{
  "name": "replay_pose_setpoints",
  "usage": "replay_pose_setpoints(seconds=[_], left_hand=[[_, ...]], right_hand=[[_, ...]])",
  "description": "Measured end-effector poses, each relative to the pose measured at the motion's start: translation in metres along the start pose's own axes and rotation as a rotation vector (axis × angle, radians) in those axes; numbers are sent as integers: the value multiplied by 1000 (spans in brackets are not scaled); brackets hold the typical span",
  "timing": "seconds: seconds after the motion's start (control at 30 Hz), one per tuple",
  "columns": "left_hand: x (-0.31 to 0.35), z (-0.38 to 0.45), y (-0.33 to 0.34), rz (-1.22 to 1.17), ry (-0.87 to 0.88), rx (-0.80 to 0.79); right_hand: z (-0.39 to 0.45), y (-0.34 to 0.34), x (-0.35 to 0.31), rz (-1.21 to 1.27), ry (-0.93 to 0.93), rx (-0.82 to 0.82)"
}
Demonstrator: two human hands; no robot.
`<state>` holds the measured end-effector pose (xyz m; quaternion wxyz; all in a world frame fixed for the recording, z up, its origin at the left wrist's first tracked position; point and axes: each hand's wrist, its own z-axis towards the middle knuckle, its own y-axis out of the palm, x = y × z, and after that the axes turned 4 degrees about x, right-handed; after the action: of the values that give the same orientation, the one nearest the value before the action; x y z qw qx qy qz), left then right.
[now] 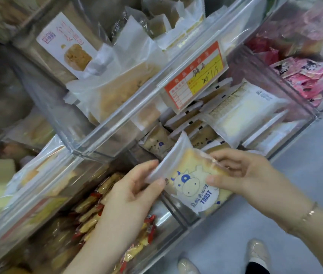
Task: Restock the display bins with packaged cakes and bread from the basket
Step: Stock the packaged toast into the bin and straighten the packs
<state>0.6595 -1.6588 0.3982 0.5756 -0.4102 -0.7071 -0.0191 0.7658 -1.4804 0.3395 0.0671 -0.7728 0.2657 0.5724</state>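
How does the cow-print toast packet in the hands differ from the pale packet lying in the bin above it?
The toast packet is held by both hands and shows a blue cow and golden crust; the pale packet lies untouched, creamy white, with small dark print. Both are sealed in frosted wrappers.

1. The scene is evenly and fairly brightly lit; the light is soft and diffuse, and its source cannot be seen.
2. Shadows are weak: only a faint dark patch lies on the grey floor (304, 175) near the shoes (257, 252).
3. Pale streaks of glare run along the clear bin walls (101, 133), washing out what sits behind them.
4. The red and yellow price label (195, 76) shines slightly under its plastic cover.
5. The left edge is smeared and dim, with packets there blurred beyond reading.
6. The toast packet (192, 184) at the centre is sharpest; its print is legible.
7. Wide-angle distortion tilts and bends the bin edges toward the corners.
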Motion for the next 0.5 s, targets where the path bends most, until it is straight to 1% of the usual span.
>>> replay_pose_setpoints(seconds=[0.07, 0.1, 0.13, 0.17, 0.23, 0.27, 0.3, 0.33, 0.4, 0.43, 0.47, 0.5], left_hand=[[3, 5, -5, 294, 130, -73], [5, 8, -5, 433, 203, -88], [7, 12, -2, 544, 278, -77], [8, 16, 0, 631, 352, -37], [7, 26, 6, 854, 547, 112], [6, 31, 8, 999, 644, 176], [3, 35, 11, 1120, 701, 212], [-1, 39, 15, 1216, 709, 227], [-5, 46, 22, 1389, 620, 212], [-3, 52, 26, 1488, 536, 206], [-1, 61, 31, 1562, 442, 192], [0, 73, 35, 1595, 328, 163]], right_hand=[[3, 10, 4, -64, -58, 7], [4, 16, 6, -73, -83, 37], [3, 22, 8, -77, -111, 104], [1, 29, 11, -103, -132, 195], [-8, 44, 16, -279, -191, 358], [-15, 51, 20, -376, -210, 400], [-21, 59, 23, -410, -202, 413], [-26, 67, 27, -368, -148, 400], [-27, 80, 32, -103, 71, 327], [-23, 85, 35, 44, 199, 271], [-16, 87, 37, 133, 285, 216], [-5, 89, 41, 159, 327, 166]])
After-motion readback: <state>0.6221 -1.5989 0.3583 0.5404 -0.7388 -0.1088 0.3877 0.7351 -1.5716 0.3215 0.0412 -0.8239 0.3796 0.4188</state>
